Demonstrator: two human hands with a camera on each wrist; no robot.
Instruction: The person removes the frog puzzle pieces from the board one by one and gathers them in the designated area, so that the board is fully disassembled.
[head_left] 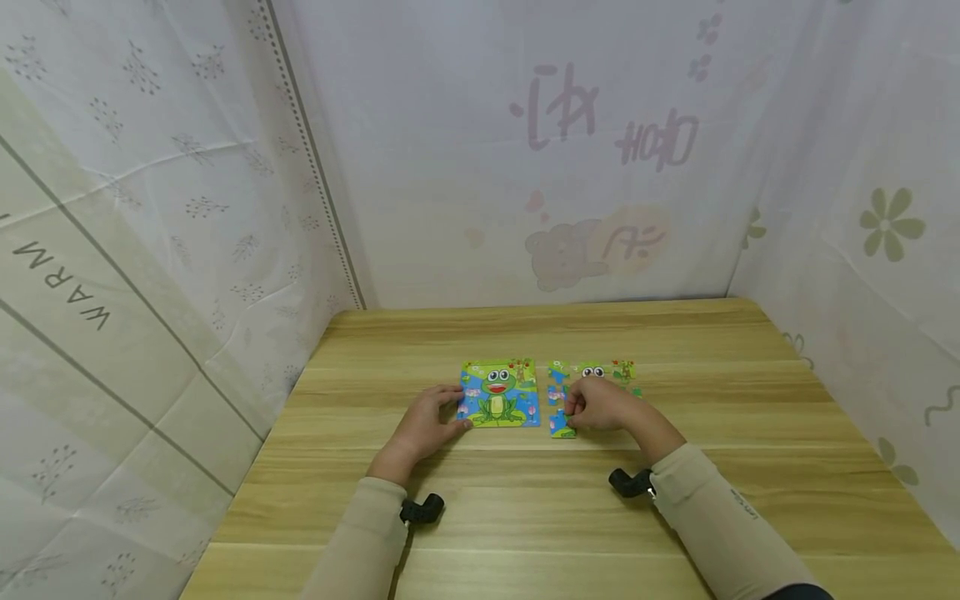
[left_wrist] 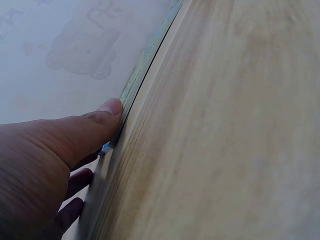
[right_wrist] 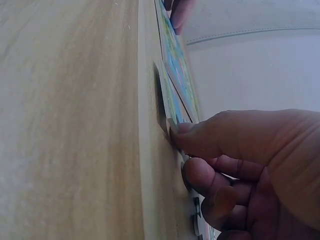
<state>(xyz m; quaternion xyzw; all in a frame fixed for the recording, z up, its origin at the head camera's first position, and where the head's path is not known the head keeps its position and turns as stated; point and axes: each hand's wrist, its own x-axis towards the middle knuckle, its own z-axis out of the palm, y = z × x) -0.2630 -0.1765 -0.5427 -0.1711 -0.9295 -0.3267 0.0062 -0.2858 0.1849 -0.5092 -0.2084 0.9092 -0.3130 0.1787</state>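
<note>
A square frog picture board (head_left: 498,394) lies near the table's middle. My left hand (head_left: 429,425) grips its lower left corner, thumb at the front and fingers at the left edge. In the left wrist view the thumb (left_wrist: 92,131) touches the board's thin edge. Right of the board lie frog jigsaw pieces (head_left: 557,394) with gaps between them. My right hand (head_left: 603,406) pinches the lower left puzzle piece (head_left: 561,426), blue and green, between thumb and index finger. That puzzle piece (right_wrist: 170,100) is tilted, one edge raised above its shadow. The right hand hides part of the other pieces.
The wooden table (head_left: 517,517) has its back edge against a printed curtain (head_left: 450,167). More curtain hangs at both sides. A black wrist camera (head_left: 422,509) sits on the left sleeve, and another black camera (head_left: 630,483) on the right.
</note>
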